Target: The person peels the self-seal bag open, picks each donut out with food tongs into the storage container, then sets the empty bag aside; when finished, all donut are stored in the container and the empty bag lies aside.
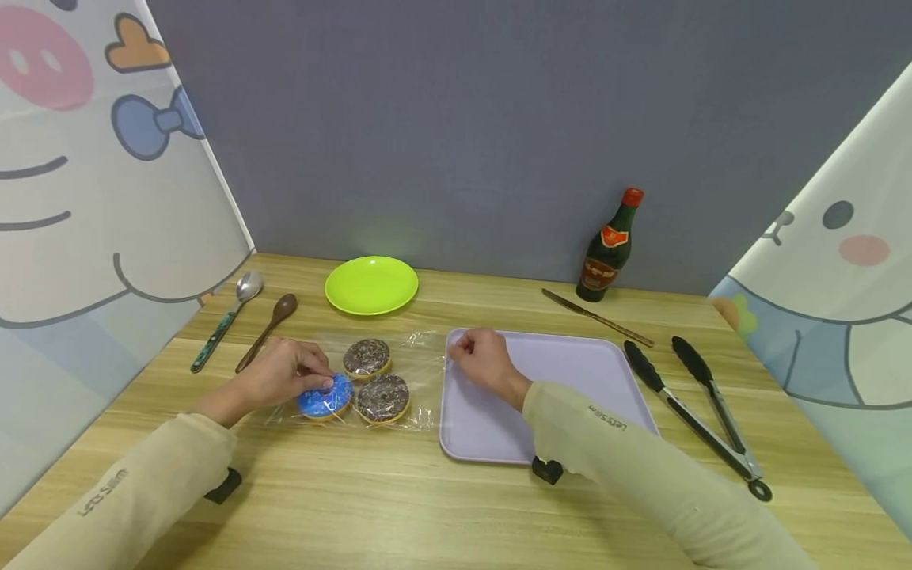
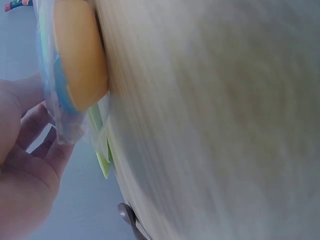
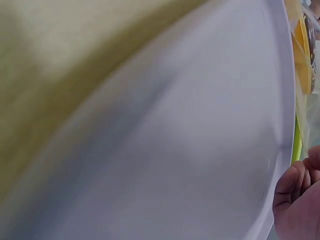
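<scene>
A clear plastic bag [image 1: 420, 372] lies on the table with a blue-iced doughnut [image 1: 325, 397] and two chocolate-iced doughnuts [image 1: 383, 398] inside. At its left end my left hand [image 1: 285, 370] pinches the plastic, thumb and fingertips against the blue doughnut. The left wrist view shows the doughnut's tan underside [image 2: 82, 55] tilted up through the film. Over the left rim of a lilac tray [image 1: 563, 372], the curled fingers of my right hand [image 1: 488, 362] pinch the bag's right edge. Clear film runs to those fingertips in the right wrist view.
Behind the bag stands a lime-green plate [image 1: 372, 285]. A metal spoon [image 1: 226, 323] and a brown wooden spoon [image 1: 267, 332] lie left. Toward the right are a dark bottle [image 1: 604, 257], a knife [image 1: 597, 317] and open tongs [image 1: 701, 416].
</scene>
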